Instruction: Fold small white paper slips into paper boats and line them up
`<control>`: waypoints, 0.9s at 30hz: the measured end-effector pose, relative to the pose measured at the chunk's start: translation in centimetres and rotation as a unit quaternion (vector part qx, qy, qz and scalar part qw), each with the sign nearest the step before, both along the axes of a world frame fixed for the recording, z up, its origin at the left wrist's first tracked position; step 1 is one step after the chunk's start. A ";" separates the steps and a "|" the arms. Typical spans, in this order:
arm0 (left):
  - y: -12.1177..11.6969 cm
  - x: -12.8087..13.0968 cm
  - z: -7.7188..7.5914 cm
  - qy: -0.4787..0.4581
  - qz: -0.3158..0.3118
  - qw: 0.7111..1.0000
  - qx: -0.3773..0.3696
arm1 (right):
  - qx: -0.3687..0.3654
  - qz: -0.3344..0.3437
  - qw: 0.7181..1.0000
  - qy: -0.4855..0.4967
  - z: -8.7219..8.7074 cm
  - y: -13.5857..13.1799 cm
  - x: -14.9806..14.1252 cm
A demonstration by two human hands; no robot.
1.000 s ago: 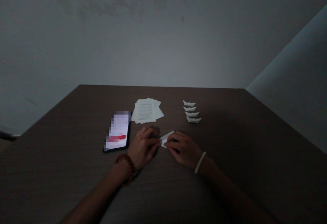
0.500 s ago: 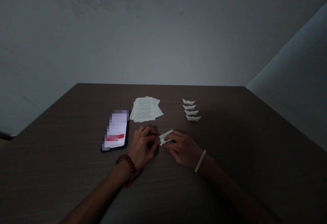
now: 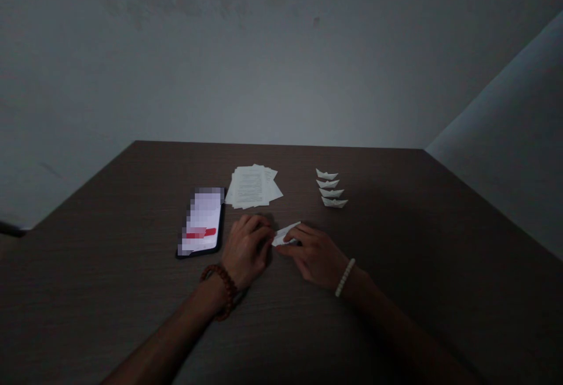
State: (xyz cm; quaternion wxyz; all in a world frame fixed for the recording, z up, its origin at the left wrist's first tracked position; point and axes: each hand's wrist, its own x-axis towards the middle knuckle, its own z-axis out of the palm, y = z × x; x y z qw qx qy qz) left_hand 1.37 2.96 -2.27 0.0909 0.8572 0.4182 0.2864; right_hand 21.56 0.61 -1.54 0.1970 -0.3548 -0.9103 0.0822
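Observation:
A small folded piece of white paper (image 3: 285, 235) lies between my two hands on the brown table. My left hand (image 3: 248, 250) is curled, its fingertips at the paper's left end. From the other side my right hand (image 3: 314, 254) grips the paper, thumb below and fingers on top, hiding its right part. Beyond my right hand, several small white paper boats (image 3: 332, 193) stand in a column. Past my left hand lies a loose stack of printed paper sheets (image 3: 250, 188).
A phone (image 3: 204, 218) with a lit screen and a red band lies left of the sheets. The table (image 3: 176, 162) ends at a grey wall (image 3: 281, 80). A dark object (image 3: 11, 230) shows at the far left edge.
The folded paper looks flatter, with its near edge drawn in under my right fingers. Both hands stay almost in place, and the view has shifted slightly.

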 end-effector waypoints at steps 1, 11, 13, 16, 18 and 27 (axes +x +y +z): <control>0.0 -0.2 0.0 -0.004 0.002 1.000 0.012 | -0.002 -0.001 1.000 0.000 0.0 0.0 0.0; 0.4 -1.7 0.2 0.128 -0.198 0.960 0.152 | 0.002 -0.027 1.000 0.000 -0.2 0.3 0.4; 0.3 -1.6 0.3 0.144 -0.206 0.955 0.159 | 0.002 -0.025 1.000 0.000 -0.3 0.3 0.4; 0.1 -1.5 0.7 0.154 -0.211 0.953 0.152 | 0.002 -0.028 1.000 0.001 -0.3 0.4 0.3; 0.1 -1.4 0.8 0.157 -0.210 0.955 0.142 | 0.001 -0.028 1.000 0.001 -0.3 0.4 0.3; 0.3 -1.1 0.5 0.148 -0.156 0.970 0.116 | 0.002 -0.027 1.000 -0.008 0.0 0.2 0.3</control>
